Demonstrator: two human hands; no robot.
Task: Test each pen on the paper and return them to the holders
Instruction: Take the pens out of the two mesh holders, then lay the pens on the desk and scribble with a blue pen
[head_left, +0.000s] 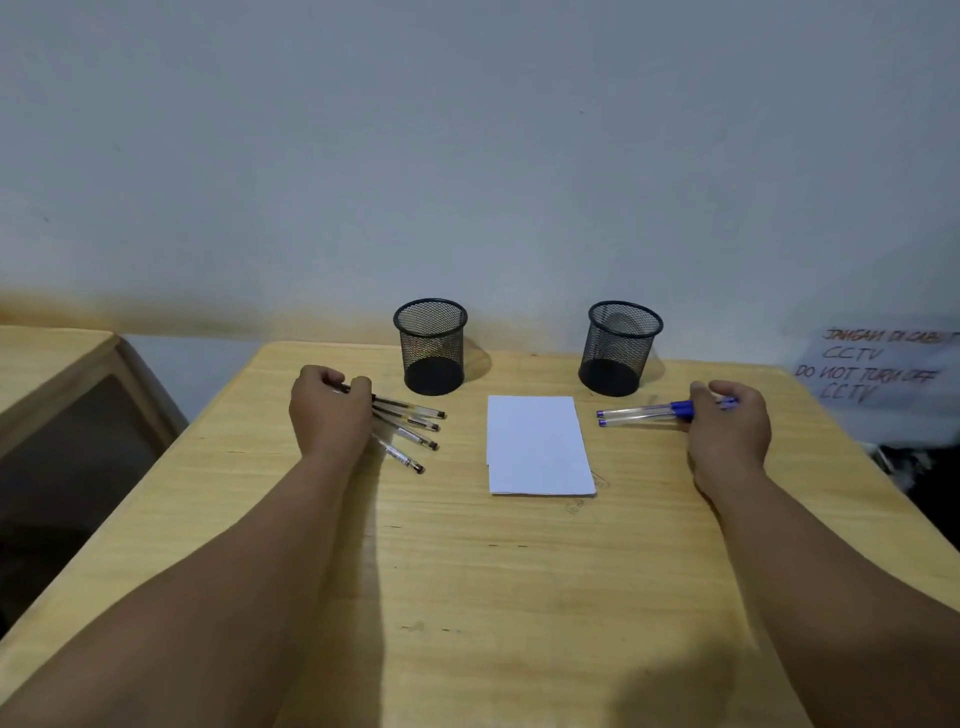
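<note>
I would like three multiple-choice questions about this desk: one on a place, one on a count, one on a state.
1. Where does the paper lie?
A. inside a holder
B. between the two hands, in front of the holders
C. under the left hand

2. How many black-tipped pens fan out from the left hand?
A. one
B. four
C. seven

3. What state are the two mesh holders in?
A. upright, no pens inside
B. tipped over
C. full of pens

Answers: 1 B, it sits mid-table; 2 B, four tips show; 3 A, both stand empty while the right hand holds the blue pens.
</note>
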